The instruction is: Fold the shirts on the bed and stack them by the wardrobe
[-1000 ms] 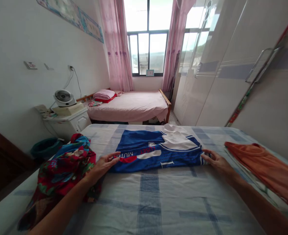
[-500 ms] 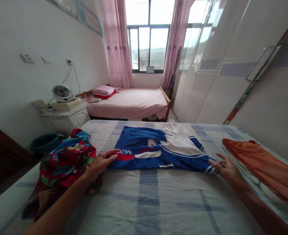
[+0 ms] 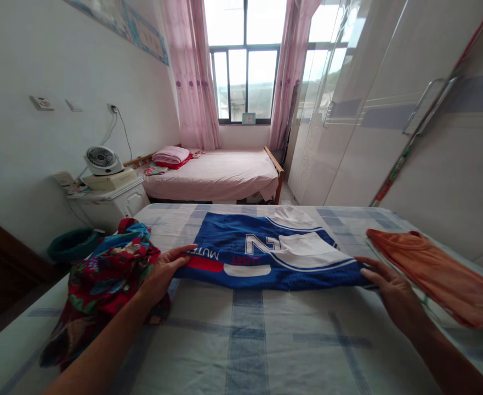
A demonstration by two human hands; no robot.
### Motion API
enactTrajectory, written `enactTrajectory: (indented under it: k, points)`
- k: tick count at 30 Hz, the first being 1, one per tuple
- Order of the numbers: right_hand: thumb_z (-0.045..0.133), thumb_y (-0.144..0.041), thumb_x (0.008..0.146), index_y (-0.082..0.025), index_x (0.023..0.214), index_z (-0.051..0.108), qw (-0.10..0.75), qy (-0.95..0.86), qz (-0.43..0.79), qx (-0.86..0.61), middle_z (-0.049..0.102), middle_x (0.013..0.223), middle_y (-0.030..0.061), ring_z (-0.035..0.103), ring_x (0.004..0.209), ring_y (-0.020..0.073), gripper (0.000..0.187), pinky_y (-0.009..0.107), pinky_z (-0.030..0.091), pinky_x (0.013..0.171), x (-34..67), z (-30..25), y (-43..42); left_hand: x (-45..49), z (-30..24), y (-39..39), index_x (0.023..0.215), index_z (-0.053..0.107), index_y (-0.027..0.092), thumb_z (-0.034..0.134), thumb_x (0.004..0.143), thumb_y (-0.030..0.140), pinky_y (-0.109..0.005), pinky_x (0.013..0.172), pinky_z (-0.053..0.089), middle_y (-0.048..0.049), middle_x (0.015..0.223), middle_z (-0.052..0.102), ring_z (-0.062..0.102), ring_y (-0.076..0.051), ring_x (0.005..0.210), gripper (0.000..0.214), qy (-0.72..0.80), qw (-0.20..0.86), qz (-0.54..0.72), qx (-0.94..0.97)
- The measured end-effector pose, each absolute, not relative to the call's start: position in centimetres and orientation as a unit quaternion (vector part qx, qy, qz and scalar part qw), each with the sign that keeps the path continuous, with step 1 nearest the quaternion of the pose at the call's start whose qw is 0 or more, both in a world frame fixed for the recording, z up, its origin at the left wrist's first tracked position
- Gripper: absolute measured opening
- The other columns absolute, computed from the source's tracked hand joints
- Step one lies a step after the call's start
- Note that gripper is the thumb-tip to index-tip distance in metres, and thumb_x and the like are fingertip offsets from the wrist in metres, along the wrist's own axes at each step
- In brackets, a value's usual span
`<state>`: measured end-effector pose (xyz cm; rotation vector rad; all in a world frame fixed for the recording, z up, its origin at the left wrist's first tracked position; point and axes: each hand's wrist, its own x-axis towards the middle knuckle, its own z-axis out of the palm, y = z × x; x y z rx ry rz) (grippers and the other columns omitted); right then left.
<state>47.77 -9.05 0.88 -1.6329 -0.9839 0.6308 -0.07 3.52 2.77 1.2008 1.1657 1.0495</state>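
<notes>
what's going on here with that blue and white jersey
A person has both hands on the jersey over the checked bed. The left hand holds it at its left end and the right hand at its right end, with the near edge running between them. A crumpled red floral cloth lies by the left arm, and an orange shirt lies flat beyond the right hand.

hands point(image 3: 165, 273) point(image 3: 394, 291): two. blue jersey point(image 3: 225, 230): one. orange garment point(image 3: 434, 271): one. floral cloth heap point(image 3: 105, 285): one. beds point(image 3: 225, 171) point(image 3: 302, 362): two. pink curtains point(image 3: 192, 71) point(image 3: 288, 71): two. fan point(image 3: 102, 159): one. window point(image 3: 246, 60): one. bin point(image 3: 70, 247): one. bedside cabinet point(image 3: 128, 200): one. wall plates point(image 3: 41, 103) point(image 3: 74, 105) point(image 3: 112, 108): three.
</notes>
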Motion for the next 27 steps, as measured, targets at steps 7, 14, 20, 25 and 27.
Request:
enactTrajectory:
  k: [7,14,20,25,27]
  points:
    - [0.067,-0.047,0.059,-0.022,0.102,0.063,0.484,-0.397,0.291,-0.723,0.070,0.088,0.0048,0.065,0.083,0.0251,0.050,0.034,0.052,0.073,48.0,1.2,-10.7,-0.7,2.0,3.9,0.111,0.066,0.017,0.072,0.061,0.034,-0.021,0.055,0.048,-0.0033,0.085,0.073,0.064,-0.015,0.065,0.053,0.542,0.519,0.395,0.529]
    - [0.057,-0.044,0.060,-0.025,0.091,0.066,0.365,-0.483,0.180,-0.775,0.070,0.084,0.0060,0.066,0.078,0.0270,0.038,0.040,0.052,0.071,49.9,-0.1,-11.5,-1.4,0.2,4.4,0.107,0.068,0.019,0.058,0.070,0.033,-0.030,0.073,0.050,-0.0059,0.099,0.070,0.064,-0.023,0.085,0.040,0.594,0.304,0.313,0.675]
    - [0.044,-0.042,0.080,-0.023,0.106,0.063,0.289,-0.618,-0.027,-0.731,0.063,0.113,0.0083,0.059,0.103,0.0267,0.037,0.043,0.044,0.090,46.3,2.7,-9.4,1.6,2.4,3.9,0.105,0.068,0.021,0.042,0.083,0.023,-0.038,0.096,0.041,-0.0093,0.115,0.062,0.056,-0.025,0.107,0.034,0.534,-0.001,0.273,0.800]
    - [0.041,-0.037,0.088,-0.028,0.123,0.056,0.214,-0.766,-0.025,-0.606,0.050,0.136,0.0024,0.035,0.131,0.0239,0.039,0.044,0.029,0.106,40.9,2.5,-5.0,5.0,0.9,4.8,0.114,0.064,0.025,0.040,0.090,0.032,-0.037,0.104,0.035,-0.0043,0.131,0.054,0.044,-0.022,0.124,0.035,0.383,0.054,0.200,0.900]
    - [0.040,-0.040,0.089,-0.029,0.129,0.051,0.164,-0.784,-0.018,-0.598,0.042,0.142,0.0018,0.028,0.135,0.0243,0.043,0.046,0.026,0.108,40.2,0.9,-3.8,5.3,-0.6,5.2,0.126,0.055,0.028,0.042,0.089,0.039,-0.041,0.109,0.028,-0.0024,0.141,0.044,0.032,-0.024,0.134,0.040,0.370,0.069,0.166,0.912]
